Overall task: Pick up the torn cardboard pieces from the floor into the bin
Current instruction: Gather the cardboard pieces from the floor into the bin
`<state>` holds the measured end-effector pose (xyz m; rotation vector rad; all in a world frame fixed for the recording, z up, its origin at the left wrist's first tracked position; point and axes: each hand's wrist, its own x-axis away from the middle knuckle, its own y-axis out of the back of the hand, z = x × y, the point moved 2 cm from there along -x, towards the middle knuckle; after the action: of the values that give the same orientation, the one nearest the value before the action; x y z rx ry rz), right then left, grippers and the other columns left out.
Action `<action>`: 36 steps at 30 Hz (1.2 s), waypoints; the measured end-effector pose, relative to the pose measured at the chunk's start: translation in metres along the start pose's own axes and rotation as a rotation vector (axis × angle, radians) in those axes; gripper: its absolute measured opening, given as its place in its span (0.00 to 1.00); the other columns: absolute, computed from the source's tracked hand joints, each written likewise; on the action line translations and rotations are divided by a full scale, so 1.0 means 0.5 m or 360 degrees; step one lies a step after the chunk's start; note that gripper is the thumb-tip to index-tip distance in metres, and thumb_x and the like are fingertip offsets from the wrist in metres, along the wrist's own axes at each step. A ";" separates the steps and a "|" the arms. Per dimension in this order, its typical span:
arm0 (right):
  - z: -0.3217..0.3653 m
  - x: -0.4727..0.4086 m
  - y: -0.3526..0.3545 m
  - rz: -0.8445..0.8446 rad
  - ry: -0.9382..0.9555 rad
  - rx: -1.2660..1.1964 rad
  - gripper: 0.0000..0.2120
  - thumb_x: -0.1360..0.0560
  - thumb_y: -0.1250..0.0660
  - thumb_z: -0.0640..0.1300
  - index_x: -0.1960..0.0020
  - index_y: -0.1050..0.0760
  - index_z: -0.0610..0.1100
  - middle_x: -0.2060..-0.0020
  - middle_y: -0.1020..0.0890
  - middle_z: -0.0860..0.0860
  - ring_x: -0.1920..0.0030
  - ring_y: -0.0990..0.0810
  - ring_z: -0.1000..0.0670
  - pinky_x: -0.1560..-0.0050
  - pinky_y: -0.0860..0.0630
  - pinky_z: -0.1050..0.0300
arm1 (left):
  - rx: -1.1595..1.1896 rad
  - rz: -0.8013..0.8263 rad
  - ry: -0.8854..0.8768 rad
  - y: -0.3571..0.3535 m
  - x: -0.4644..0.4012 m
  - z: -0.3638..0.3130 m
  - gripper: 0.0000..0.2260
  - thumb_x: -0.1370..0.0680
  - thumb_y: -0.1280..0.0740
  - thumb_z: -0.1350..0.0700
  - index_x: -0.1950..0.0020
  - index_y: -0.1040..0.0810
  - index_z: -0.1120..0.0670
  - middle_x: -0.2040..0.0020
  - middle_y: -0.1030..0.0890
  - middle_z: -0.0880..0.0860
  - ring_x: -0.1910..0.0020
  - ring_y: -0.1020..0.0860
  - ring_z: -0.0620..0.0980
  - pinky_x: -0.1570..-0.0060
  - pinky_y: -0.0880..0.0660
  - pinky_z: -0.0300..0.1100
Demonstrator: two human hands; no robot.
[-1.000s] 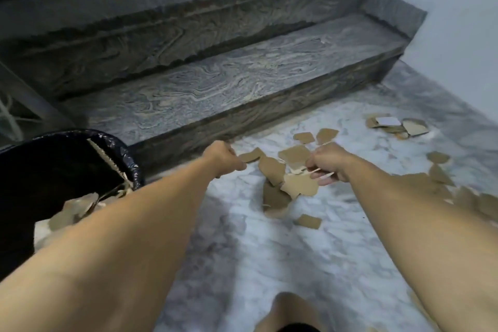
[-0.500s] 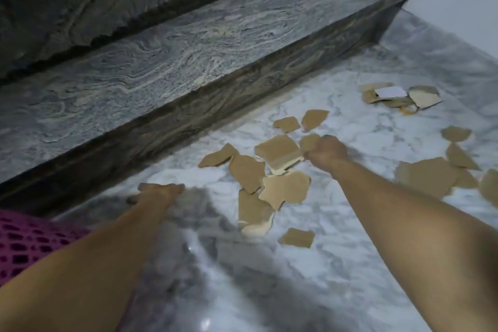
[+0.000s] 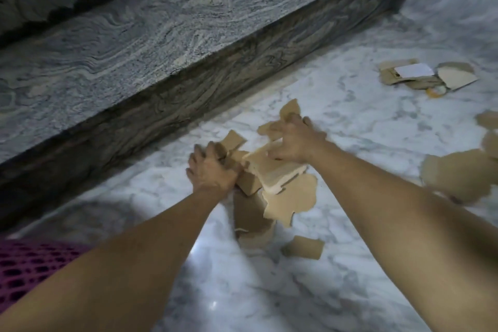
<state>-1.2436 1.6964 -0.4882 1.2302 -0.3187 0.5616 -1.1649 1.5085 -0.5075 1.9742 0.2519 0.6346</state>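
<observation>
At the centre of the frame, on the marble floor (image 3: 350,264) just below the stone step (image 3: 161,43), both hands work the middle pile of cardboard pieces (image 3: 291,197). Left hand (image 3: 213,170) is curled around the left edge of the pile, fingers (image 3: 199,152) closed on a brown piece. Right hand (image 3: 293,140) comes over the top, fingers (image 3: 276,155) spread and half bent, pressing on a thicker folded piece; whether they pinch it or just push, cannot tell, the frame is motion-blurred.

Step in hand looks like scooping the pile together between two palms. To do it well: squeeze inward from both sides so the flat pieces stack, slide fingertips under the bottom sheet since thin card lies flush on smooth marble, lift as one bundle and keep it level so loose bits don't slip out. The small piece (image 3: 303,246) lower centre sits apart from the pile and likely needs its own pick.

Both forearms reach forward and converge, wrists bent down, the left palm facing right, the right palm facing down.

More pieces remain: a cluster with a white scrap (image 3: 415,71) at upper right, a big piece (image 3: 458,175) at right edge. Bin is not in view. A pink mesh item (image 3: 32,264) shows at lower left.
</observation>
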 end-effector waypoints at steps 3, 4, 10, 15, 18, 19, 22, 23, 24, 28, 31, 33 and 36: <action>-0.009 0.033 -0.016 -0.0030 0.0190 0.0044 0.25 0.31 0.26 0.51 0.34 0.26 0.53 0.28 0.36 0.51 0.28 0.37 0.42 0.34 0.32 0.42 | -0.0037 0.0095 -0.0251 -0.012 0.026 -0.032 0.33 0.30 0.29 0.49 0.28 0.38 0.47 0.27 0.40 0.52 0.31 0.40 0.58 0.35 0.35 0.53; -0.016 0.045 -0.022 -0.0039 0.0254 0.0033 0.19 0.31 0.26 0.47 0.41 0.22 0.51 0.29 0.33 0.51 0.30 0.33 0.43 0.35 0.29 0.45 | -0.0004 0.0123 -0.0295 -0.012 0.035 -0.036 0.33 0.30 0.29 0.51 0.28 0.38 0.47 0.28 0.39 0.52 0.32 0.40 0.58 0.36 0.34 0.53; -0.029 0.073 -0.010 -0.0388 0.0124 -0.0290 0.11 0.32 0.27 0.41 0.58 0.24 0.55 0.49 0.23 0.52 0.44 0.21 0.45 0.49 0.24 0.56 | 0.0082 0.0326 -0.0328 -0.012 0.056 -0.028 0.30 0.31 0.30 0.53 0.30 0.35 0.47 0.37 0.36 0.53 0.35 0.38 0.55 0.38 0.29 0.51; 0.004 0.080 -0.013 -0.0038 -0.0038 0.0000 0.30 0.30 0.30 0.61 0.30 0.31 0.56 0.27 0.41 0.48 0.29 0.40 0.39 0.33 0.34 0.42 | -0.0105 0.0382 -0.0268 -0.018 0.085 -0.028 0.33 0.34 0.27 0.48 0.33 0.37 0.51 0.37 0.37 0.53 0.34 0.38 0.55 0.39 0.34 0.46; 0.022 0.096 -0.032 0.0036 0.0019 0.0130 0.12 0.27 0.31 0.53 0.45 0.21 0.51 0.30 0.37 0.49 0.32 0.38 0.41 0.35 0.32 0.43 | -0.0170 0.0410 -0.0320 -0.021 0.111 -0.027 0.45 0.43 0.23 0.36 0.33 0.38 0.50 0.36 0.39 0.52 0.35 0.39 0.54 0.38 0.35 0.46; 0.023 0.102 -0.039 0.0015 0.0069 0.0163 0.08 0.27 0.31 0.49 0.49 0.21 0.49 0.32 0.34 0.49 0.34 0.36 0.42 0.37 0.29 0.44 | -0.0258 0.0410 -0.0385 -0.022 0.120 -0.026 0.48 0.46 0.22 0.35 0.33 0.39 0.50 0.37 0.39 0.52 0.36 0.39 0.53 0.38 0.34 0.47; 0.005 0.117 -0.047 -0.0065 0.0185 0.0090 0.07 0.29 0.30 0.39 0.55 0.25 0.49 0.42 0.30 0.50 0.41 0.30 0.43 0.43 0.25 0.48 | -0.0335 0.0419 -0.0510 -0.035 0.136 -0.014 0.49 0.43 0.19 0.44 0.31 0.43 0.51 0.37 0.40 0.54 0.36 0.38 0.54 0.40 0.29 0.47; -0.003 0.120 -0.048 -0.0088 0.0197 0.0040 0.10 0.30 0.30 0.37 0.54 0.27 0.49 0.44 0.30 0.49 0.44 0.28 0.43 0.46 0.25 0.50 | -0.0228 0.0432 -0.0482 -0.038 0.138 -0.011 0.47 0.41 0.20 0.49 0.31 0.44 0.51 0.38 0.40 0.54 0.37 0.37 0.54 0.42 0.27 0.45; -0.009 0.122 -0.047 -0.0109 0.0198 0.0011 0.14 0.30 0.29 0.36 0.50 0.27 0.50 0.44 0.31 0.49 0.46 0.27 0.43 0.49 0.25 0.52 | -0.0120 0.0435 -0.0435 -0.041 0.137 -0.010 0.44 0.38 0.22 0.54 0.31 0.45 0.52 0.39 0.39 0.55 0.37 0.36 0.55 0.44 0.26 0.44; -0.022 0.133 -0.049 -0.0084 0.0038 -0.0154 0.35 0.31 0.27 0.36 0.28 0.37 0.50 0.38 0.32 0.46 0.46 0.24 0.43 0.50 0.25 0.53 | 0.0140 0.0484 -0.0210 -0.028 0.130 -0.019 0.34 0.33 0.27 0.60 0.32 0.41 0.54 0.42 0.29 0.56 0.43 0.27 0.56 0.49 0.24 0.45; -0.031 0.145 -0.048 0.0025 -0.0045 -0.0111 0.31 0.29 0.29 0.40 0.28 0.34 0.47 0.40 0.23 0.47 0.42 0.23 0.44 0.45 0.23 0.51 | 0.0063 0.0544 -0.0166 -0.017 0.129 -0.028 0.30 0.32 0.26 0.62 0.33 0.35 0.56 0.41 0.26 0.56 0.42 0.25 0.57 0.50 0.23 0.45; -0.032 0.160 -0.046 0.0086 -0.0012 0.0002 0.18 0.30 0.30 0.44 0.41 0.24 0.50 0.43 0.22 0.50 0.43 0.24 0.46 0.47 0.24 0.51 | -0.0040 0.0545 -0.0227 -0.018 0.132 -0.031 0.27 0.32 0.25 0.62 0.35 0.30 0.56 0.40 0.24 0.55 0.40 0.24 0.56 0.48 0.22 0.46; -0.034 0.186 -0.054 0.0161 0.0048 0.0150 0.15 0.36 0.25 0.53 0.52 0.24 0.53 0.49 0.29 0.52 0.46 0.30 0.47 0.48 0.29 0.49 | -0.0184 0.0491 -0.0321 -0.018 0.140 -0.031 0.18 0.34 0.24 0.58 0.47 0.25 0.55 0.44 0.22 0.56 0.43 0.23 0.56 0.52 0.23 0.44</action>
<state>-1.1531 1.7277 -0.4666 1.3002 -0.3339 0.6881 -1.1135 1.5549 -0.4873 1.9632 -0.2123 0.6234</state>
